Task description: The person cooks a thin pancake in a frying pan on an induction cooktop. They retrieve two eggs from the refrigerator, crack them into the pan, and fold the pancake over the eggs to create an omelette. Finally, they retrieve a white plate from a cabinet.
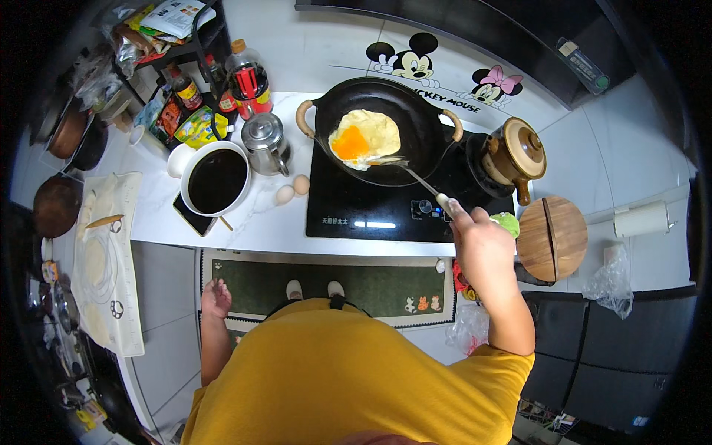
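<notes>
My right hand (485,240) grips the pale handle of a metal spatula (425,184). The spatula's head lies in a black wok (425,125), at the lower edge of a flatbread with egg (375,133). Bright orange yolk (350,143) spreads over the left side of the bread. The wok has two wrapped handles and sits on a black cooktop (361,208) with a lit panel. My left hand (216,297) hangs low beside my body, away from the counter, fingers loosely curled and nothing visible in it.
Left of the cooktop are two eggs (292,189), a metal pot (263,143) and a white bowl of dark liquid (218,179) over a phone (192,216). A dough mat (105,311) lies farther left. To the right stand a lidded clay pot (514,151) and a round wooden lid (570,238).
</notes>
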Tool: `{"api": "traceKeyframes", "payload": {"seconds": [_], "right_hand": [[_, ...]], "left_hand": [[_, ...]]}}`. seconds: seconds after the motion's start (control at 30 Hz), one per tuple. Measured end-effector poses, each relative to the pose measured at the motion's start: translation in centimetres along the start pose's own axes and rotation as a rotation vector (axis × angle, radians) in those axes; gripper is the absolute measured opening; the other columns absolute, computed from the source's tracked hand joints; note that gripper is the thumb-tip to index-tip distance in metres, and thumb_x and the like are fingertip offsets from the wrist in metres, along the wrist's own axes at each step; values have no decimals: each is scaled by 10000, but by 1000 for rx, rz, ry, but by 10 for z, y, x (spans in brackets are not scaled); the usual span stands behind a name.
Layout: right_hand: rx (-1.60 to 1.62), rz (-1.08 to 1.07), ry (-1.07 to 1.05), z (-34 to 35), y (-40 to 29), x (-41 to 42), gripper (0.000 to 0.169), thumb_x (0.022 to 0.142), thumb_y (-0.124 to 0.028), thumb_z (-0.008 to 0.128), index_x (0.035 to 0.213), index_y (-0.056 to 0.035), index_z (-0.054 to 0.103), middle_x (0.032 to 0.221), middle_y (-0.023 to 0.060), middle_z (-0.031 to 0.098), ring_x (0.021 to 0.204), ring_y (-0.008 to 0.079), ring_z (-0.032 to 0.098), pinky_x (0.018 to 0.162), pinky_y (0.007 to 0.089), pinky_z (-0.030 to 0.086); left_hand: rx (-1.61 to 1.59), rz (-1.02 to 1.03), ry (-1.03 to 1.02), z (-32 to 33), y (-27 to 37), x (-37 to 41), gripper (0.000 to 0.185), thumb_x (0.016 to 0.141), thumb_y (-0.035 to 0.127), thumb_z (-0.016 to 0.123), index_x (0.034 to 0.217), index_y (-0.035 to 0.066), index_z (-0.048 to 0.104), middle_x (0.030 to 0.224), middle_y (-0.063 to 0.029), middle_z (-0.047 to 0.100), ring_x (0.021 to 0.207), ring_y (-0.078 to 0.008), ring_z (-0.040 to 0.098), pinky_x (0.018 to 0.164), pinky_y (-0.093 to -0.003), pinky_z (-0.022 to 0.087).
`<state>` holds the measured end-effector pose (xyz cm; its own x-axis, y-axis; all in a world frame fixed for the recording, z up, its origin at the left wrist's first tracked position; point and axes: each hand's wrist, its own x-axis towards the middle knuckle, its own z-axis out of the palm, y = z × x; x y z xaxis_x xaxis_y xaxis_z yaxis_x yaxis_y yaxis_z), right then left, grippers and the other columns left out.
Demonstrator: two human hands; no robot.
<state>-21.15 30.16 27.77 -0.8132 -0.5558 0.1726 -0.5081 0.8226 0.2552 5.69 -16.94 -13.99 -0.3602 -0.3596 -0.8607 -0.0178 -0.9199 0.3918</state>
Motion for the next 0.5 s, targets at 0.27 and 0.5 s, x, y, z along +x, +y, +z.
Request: {"api": "traceKeyframes", "payload": {"seconds": [0.27, 0.5], "right_hand": [[34, -57, -79, -14, -17, -3, 366, 835, -63, 577, 1190, -81, 666, 800, 109, 622, 644, 273, 664, 560, 366, 536], [-64, 1, -4, 26, -40, 0, 358, 854, -124, 628, 1209, -104, 665, 780, 79, 598, 607, 251, 639, 517, 350, 519]], "left_hand": [[34, 43, 17, 4, -5, 1, 122, 926, 270, 622, 977, 158, 618, 851, 14, 664, 703, -130, 605, 592, -261, 503], [-24, 8, 21, 6, -3, -2, 132, 918, 257, 633, 977, 141, 616, 870, 10, 668, 708, -122, 606, 591, -256, 503]]}}
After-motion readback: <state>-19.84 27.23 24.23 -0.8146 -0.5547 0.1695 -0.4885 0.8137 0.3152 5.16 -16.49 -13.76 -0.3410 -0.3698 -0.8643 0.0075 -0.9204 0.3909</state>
